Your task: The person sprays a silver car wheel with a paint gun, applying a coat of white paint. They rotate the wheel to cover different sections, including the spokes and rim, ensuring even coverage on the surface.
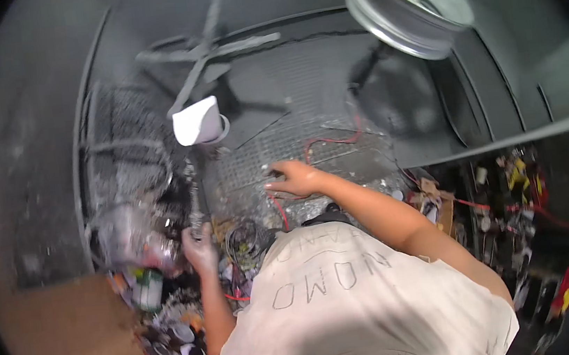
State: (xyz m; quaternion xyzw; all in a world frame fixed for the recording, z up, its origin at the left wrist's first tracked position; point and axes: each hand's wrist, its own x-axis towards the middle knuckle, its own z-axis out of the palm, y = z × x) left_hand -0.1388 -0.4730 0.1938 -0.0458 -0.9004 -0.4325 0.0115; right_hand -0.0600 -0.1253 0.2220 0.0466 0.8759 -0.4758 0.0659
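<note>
Here, right hand (296, 178) reaches forward onto mesh (309, 143).

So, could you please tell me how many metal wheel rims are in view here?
1. The shiny wheel rim lies tilted at the top right, on the dark floor beyond the metal mesh sheet. Others could be hidden in the clutter or the dark edges.

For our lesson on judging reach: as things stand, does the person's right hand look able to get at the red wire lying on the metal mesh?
Probably yes. The right hand rests on the metal mesh with the red wire just beyond its fingers, and nothing visible lies between them. The left hand is off in the clutter, out of the way.
</note>
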